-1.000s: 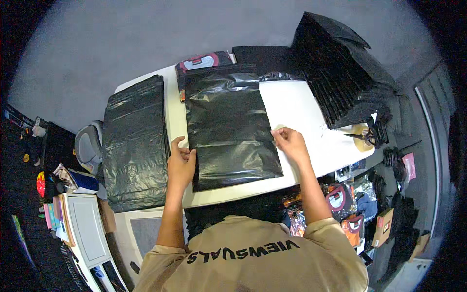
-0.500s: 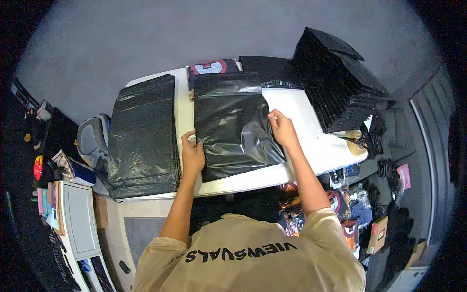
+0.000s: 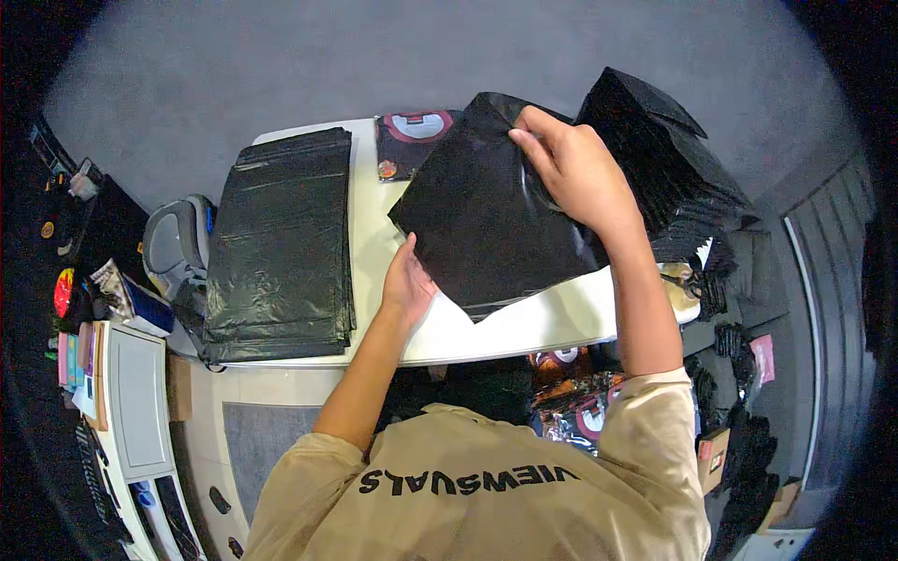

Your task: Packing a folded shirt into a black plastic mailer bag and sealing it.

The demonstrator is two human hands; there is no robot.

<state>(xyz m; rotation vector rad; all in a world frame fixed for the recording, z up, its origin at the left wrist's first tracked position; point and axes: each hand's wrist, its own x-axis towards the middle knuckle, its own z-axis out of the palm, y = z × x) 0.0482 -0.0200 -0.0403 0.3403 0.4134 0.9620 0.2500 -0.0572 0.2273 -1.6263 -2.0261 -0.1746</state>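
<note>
A folded-looking black plastic mailer bag [image 3: 505, 224] is lifted and tilted over the white table. My right hand [image 3: 580, 168] pinches its upper part between thumb and fingers. Against the bag's lower left edge rests my left hand [image 3: 409, 288], fingers stretched upward; part of that hand is hard to make out beside the bag. To the left lies a flat pile of black plastic bags [image 3: 279, 243], untouched. Behind the lifted bag, a dark packaged garment [image 3: 398, 150] with a red and pale neckline lies on the table.
A tall, leaning stack of black packages [image 3: 645, 154] stands at the table's [image 3: 374, 198] right end. Packaged garments [image 3: 575, 402] lie below the front edge. A white cabinet [image 3: 140, 402] and a grey chair [image 3: 178, 248] stand at the left; a cardboard box [image 3: 713, 460] sits low right.
The bag, which lay flat, is now raised and turned. My right hand has moved up and right with it; my left hand has shifted slightly right. More of the garment behind shows.
</note>
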